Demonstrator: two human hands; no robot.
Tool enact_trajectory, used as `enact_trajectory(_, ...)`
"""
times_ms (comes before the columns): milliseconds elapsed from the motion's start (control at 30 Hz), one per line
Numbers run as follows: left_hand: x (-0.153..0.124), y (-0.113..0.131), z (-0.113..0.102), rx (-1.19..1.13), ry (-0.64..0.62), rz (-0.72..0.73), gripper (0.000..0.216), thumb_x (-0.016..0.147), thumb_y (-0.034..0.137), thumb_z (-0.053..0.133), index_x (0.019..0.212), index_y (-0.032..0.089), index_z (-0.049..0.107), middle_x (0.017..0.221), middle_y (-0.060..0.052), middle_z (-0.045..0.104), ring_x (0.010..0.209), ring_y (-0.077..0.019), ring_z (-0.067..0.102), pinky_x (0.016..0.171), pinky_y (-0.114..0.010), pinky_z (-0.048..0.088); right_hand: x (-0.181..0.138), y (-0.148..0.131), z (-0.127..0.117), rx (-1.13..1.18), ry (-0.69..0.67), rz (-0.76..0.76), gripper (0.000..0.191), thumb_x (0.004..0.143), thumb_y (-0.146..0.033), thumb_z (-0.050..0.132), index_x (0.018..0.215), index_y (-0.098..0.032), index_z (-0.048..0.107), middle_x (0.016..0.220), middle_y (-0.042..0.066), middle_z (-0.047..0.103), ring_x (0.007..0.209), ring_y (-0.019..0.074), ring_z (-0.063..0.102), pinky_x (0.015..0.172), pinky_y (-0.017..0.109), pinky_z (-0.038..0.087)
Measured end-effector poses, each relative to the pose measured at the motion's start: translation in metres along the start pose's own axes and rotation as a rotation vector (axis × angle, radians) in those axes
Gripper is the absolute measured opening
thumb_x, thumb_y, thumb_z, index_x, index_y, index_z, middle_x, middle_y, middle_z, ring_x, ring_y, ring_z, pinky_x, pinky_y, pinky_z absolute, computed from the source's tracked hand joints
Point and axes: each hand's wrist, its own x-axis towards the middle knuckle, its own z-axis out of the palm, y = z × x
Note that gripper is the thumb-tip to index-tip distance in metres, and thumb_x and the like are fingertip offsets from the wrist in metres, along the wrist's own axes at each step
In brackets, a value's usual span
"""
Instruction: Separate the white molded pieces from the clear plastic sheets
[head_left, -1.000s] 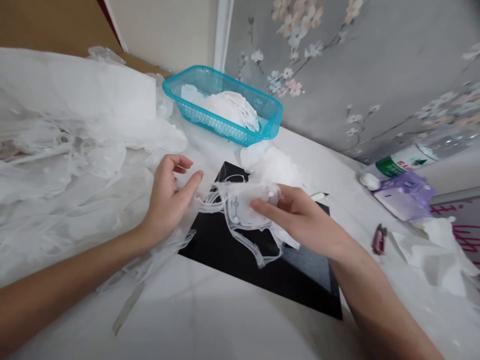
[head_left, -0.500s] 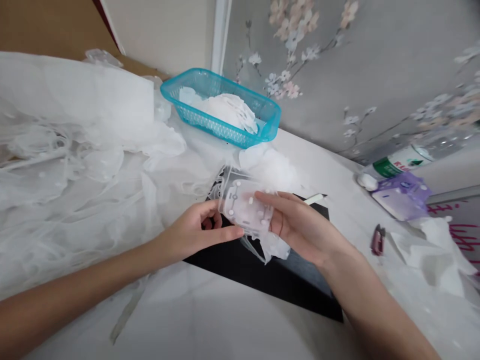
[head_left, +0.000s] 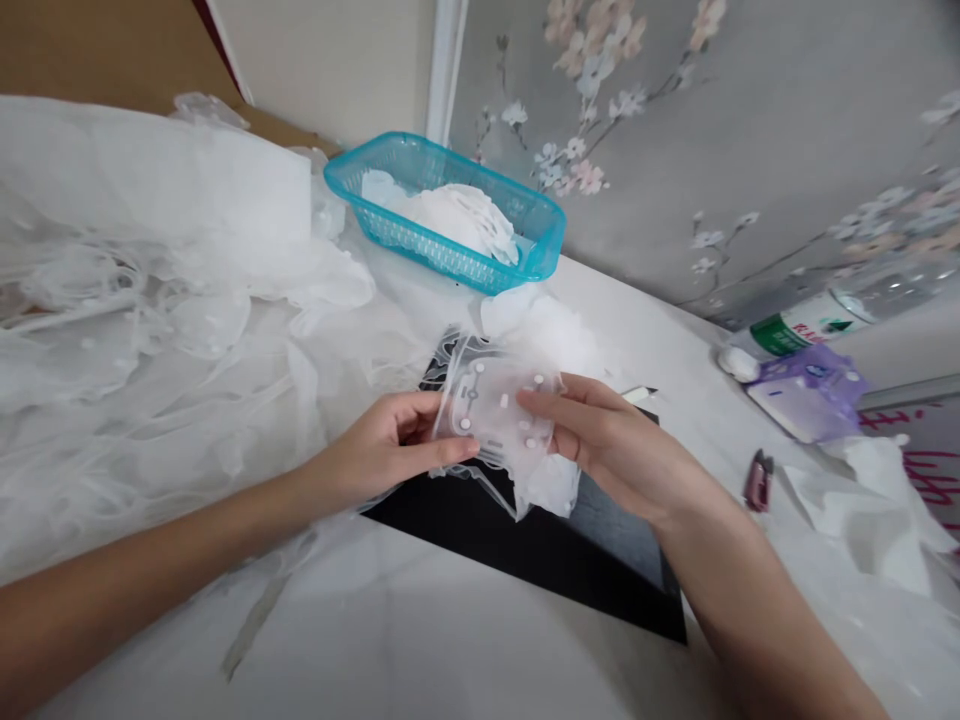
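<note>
A translucent, milky moulded sheet (head_left: 491,405) with small raised white nubs and slots is held up between both hands. My left hand (head_left: 409,440) pinches its left edge, thumb on top and fingers curled beneath. At the other side my right hand (head_left: 600,425) grips it, thumb and fingertips pressed on the upper face. Thin clear strips hang from the sheet's lower edge. Below it lies a black mat (head_left: 540,560). A whitish crumpled piece (head_left: 551,485) sits under the right fingers; whether it is joined to the sheet I cannot tell.
A blue basket (head_left: 450,255) with white pieces stands behind. Translucent scraps (head_left: 187,400) pile up on the left. Towards the right are a pen (head_left: 637,394), small thread snips (head_left: 758,482), a purple pack (head_left: 814,390), a bottle (head_left: 817,320) and crumpled white tissue (head_left: 855,500).
The sheet has tipped slightly and its face shows more fully. My left thumb has slid a little left along its edge, and the right hand has shifted slightly right.
</note>
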Motion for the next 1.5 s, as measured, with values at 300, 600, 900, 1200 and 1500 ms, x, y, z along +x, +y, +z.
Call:
enact_trajectory(300, 0.0, 0.001, -0.001, 0.041, 0.136, -0.003, 0.022, 0.075, 0.039, 0.063, 0.073, 0.017, 0.066, 0.058, 0.003, 0.055, 0.051, -0.0069, 0.046, 0.046, -0.017, 0.037, -0.001, 0.002, -0.004, -0.864, 0.509, -0.485, 0.024, 0.079, -0.042, 0.059, 0.086, -0.019, 0.063, 0.083, 0.006, 0.064, 0.074, 0.0182, 0.059, 0.061, 0.03, 0.046)
enact_trajectory(600, 0.001, -0.002, -0.003, -0.02, 0.01, 0.022, 0.013, 0.075, 0.029, 0.066, 0.073, 0.017, 0.067, 0.058, 0.004, 0.051, 0.052, -0.0052, 0.042, 0.047, -0.016, 0.034, -0.011, 0.0, 0.014, -1.04, 0.093, -0.708, 0.016, 0.087, -0.027, 0.054, 0.097, -0.019, 0.063, 0.098, 0.005, 0.065, 0.088, 0.0159, 0.06, 0.077, 0.029, 0.05)
enact_trajectory(900, 0.001, -0.003, -0.007, -0.035, 0.045, 0.058, 0.027, 0.08, 0.036, 0.058, 0.065, 0.015, 0.061, 0.056, 0.002, 0.053, 0.052, -0.0075, 0.044, 0.049, -0.02, 0.036, -0.009, 0.005, 0.012, -1.33, 0.035, -0.822, 0.021, 0.089, -0.01, 0.042, 0.093, -0.012, 0.062, 0.099, 0.01, 0.064, 0.089, 0.0192, 0.061, 0.077, 0.032, 0.051)
enact_trajectory(1200, 0.004, -0.011, -0.01, -0.058, 0.164, 0.046, 0.026, 0.082, 0.029, 0.056, 0.06, 0.016, 0.057, 0.048, 0.005, 0.045, 0.05, -0.0067, 0.042, 0.051, -0.02, 0.032, -0.012, 0.0, 0.014, -1.215, 0.028, -0.7, 0.02, 0.09, -0.017, 0.041, 0.089, -0.016, 0.061, 0.089, 0.006, 0.064, 0.081, 0.0147, 0.061, 0.067, 0.025, 0.048)
enact_trajectory(1500, -0.001, -0.005, -0.002, 0.236, 0.07, 0.183, 0.015, 0.078, 0.029, 0.06, 0.072, 0.015, 0.065, 0.063, 0.001, 0.059, 0.06, -0.0103, 0.052, 0.055, -0.02, 0.04, -0.011, 0.01, 0.026, -0.82, 0.215, -0.418, 0.017, 0.084, -0.036, 0.055, 0.092, -0.021, 0.059, 0.081, -0.002, 0.062, 0.068, 0.0102, 0.057, 0.06, 0.022, 0.045)
